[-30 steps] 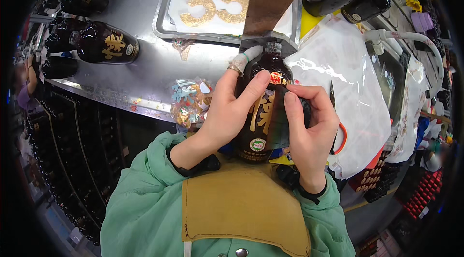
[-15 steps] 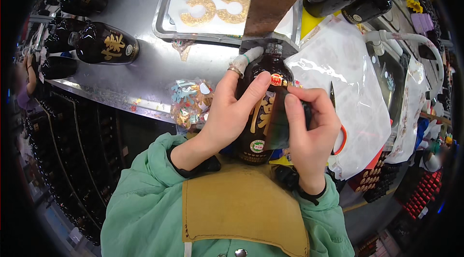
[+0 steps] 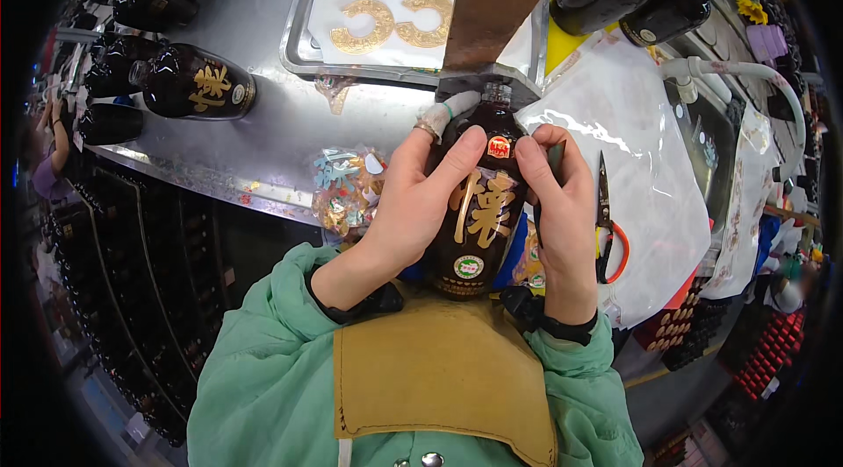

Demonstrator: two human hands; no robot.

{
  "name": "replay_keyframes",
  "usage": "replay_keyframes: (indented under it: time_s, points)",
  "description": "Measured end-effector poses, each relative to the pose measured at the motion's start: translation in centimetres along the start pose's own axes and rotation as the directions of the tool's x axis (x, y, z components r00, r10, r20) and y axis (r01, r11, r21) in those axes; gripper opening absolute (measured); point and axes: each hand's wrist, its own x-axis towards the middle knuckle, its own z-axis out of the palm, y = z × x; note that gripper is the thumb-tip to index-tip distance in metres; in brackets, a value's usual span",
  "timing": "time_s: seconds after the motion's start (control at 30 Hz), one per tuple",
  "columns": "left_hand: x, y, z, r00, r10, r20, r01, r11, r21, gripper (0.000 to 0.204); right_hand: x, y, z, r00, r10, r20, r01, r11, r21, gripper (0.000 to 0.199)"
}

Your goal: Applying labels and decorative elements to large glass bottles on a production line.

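A dark glossy bottle [image 3: 483, 234] leans before me, its neck against a brown upright post [image 3: 492, 2]. Large gold characters, a round green-and-white sticker [image 3: 468, 267] and a small red label [image 3: 499, 147] decorate its front. My left hand [image 3: 417, 204] is wrapped round the left side, thumb pressed beside the red label; one finger wears a white wrap. My right hand [image 3: 562, 221] has its thumb on the right shoulder, at the label's other edge. Between its curled fingers is a thin dark flat piece [image 3: 556, 158], mostly hidden, perhaps a scraper.
Orange-handled scissors [image 3: 606, 234] lie on white sheets [image 3: 654, 186] at right. Gold C-shaped decals [image 3: 364, 24] sit on a metal tray [image 3: 294, 54]. A bag of colourful scraps [image 3: 344, 195] rests at the counter's edge. More dark bottles [image 3: 198, 81] stand left and back right.
My right hand has moved the dark flat piece off the gold characters and tucked it behind the fingers. Its thumb now presses beside the red label. My left hand keeps its hold.
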Motion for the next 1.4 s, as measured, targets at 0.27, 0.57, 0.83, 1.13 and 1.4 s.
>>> replay_keyframes:
  time_s: [0.27,0.57,0.83,1.13,1.4]
  points:
    - [0.1,-0.4,0.3,1.000,0.030,-0.009,-0.031,0.997,-0.076,0.049,0.1,-0.2,0.0,1.000,0.001,0.024,-0.002,1.000,0.024,0.026]
    - [0.1,-0.4,0.5,0.999,0.048,-0.001,-0.048,0.996,-0.079,0.047,0.2,0.1,-0.2,0.998,0.014,0.053,-0.018,0.996,0.083,0.027]
    - [0.0,-0.1,0.8,1.000,0.000,0.000,0.000,0.996,-0.092,0.046,0.6,-1.1,-1.9,0.999,-0.016,0.032,0.012,0.994,0.111,0.030]
    - [0.0,-0.5,0.7,0.997,0.070,-0.021,-0.070,0.998,0.002,0.046,-0.1,-4.3,1.0,0.856,-0.493,0.157,0.476,0.632,-0.611,0.013]
    - [-0.3,-0.3,0.7,1.000,0.029,0.008,-0.029,0.998,-0.047,0.047,0.3,-3.7,-0.9,0.849,-0.527,0.031,0.382,0.571,-0.727,0.010]
